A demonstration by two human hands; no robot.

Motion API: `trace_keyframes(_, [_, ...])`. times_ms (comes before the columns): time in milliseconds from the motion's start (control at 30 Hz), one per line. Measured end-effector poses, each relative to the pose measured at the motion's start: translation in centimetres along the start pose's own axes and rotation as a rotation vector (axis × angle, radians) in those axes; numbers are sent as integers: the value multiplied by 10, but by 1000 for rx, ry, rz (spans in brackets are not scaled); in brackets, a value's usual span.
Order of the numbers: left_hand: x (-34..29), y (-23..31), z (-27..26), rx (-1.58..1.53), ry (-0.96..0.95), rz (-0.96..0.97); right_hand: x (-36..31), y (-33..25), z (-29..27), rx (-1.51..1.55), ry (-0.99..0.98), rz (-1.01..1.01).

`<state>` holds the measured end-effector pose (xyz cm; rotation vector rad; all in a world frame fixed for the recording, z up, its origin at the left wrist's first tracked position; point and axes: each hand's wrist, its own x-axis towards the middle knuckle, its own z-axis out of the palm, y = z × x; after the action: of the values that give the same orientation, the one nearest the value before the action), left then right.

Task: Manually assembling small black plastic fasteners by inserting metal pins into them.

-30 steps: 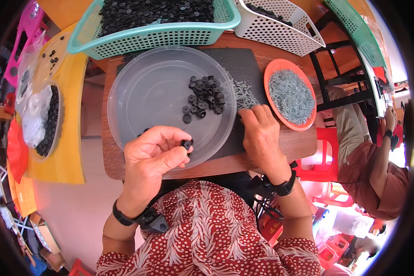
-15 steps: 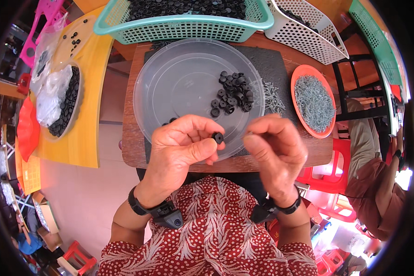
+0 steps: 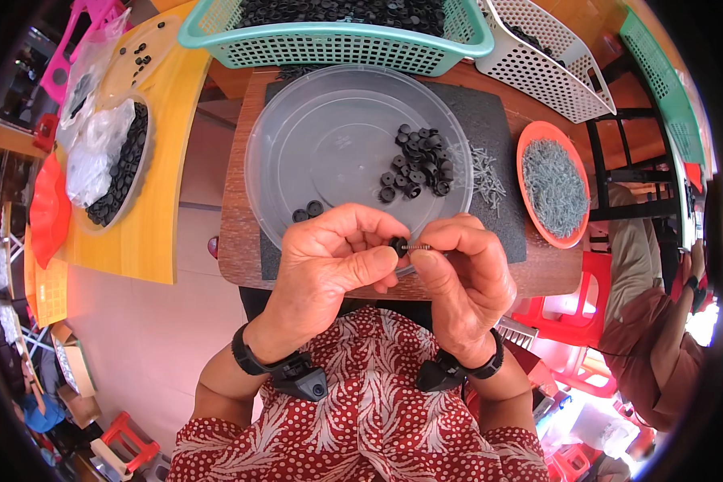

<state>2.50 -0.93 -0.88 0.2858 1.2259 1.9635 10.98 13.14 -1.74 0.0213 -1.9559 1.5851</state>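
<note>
Between the thumb and fingers of my left hand (image 3: 325, 257) is a small round black plastic cap (image 3: 398, 246). My right hand (image 3: 472, 277) pinches a thin metal screw (image 3: 417, 247), whose end meets the cap. Both hands are over the near edge of a round clear plastic tray (image 3: 297, 153). Inside that tray lies a heap of black caps (image 3: 423, 157) on the right, and a couple of loose caps (image 3: 308, 211) sit by my left hand. Loose screws (image 3: 485, 178) lie on a dark mat just right of the tray. An orange plate (image 3: 584, 207) beyond them is full of screws.
A green basket (image 3: 329, 55) of black parts stands behind the tray, with a white perforated basket (image 3: 554, 76) to its right. On the left, a yellow table (image 3: 157, 233) bears another container of black pieces and plastic bags. A person (image 3: 651, 345) sits at the right.
My right hand has moved left, bringing the screw up against the black cap. My left hand has shifted slightly and stays closed on the cap. The view has shifted a little.
</note>
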Motion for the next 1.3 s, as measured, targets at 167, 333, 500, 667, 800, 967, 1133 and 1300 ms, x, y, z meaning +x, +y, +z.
trace_keyframes(167, [0,-1,0,-16,-8,2,-3,0,2,-2,18,30])
trace_keyframes(333, [-1,0,1,11,9,9,2,2,0,-174,-1,-130])
trace_keyframes(500, [-2,-1,2,45,44,50,3,-1,0,-309,-28,-212])
trace_keyframes(667, [-3,0,3,138,61,91,2,1,2,-339,-32,-226])
trace_keyframes(800, [-5,3,-2,131,19,26,4,1,1,-337,-52,-251])
trace_keyframes(967, [-6,4,-5,158,130,84,19,-2,-7,-409,-173,-169])
trace_keyframes(1133, [-5,6,-9,133,161,166,42,20,-10,-691,-221,-261])
trace_keyframes(1300, [-3,2,-9,120,183,213,50,38,-1,-911,-392,-339])
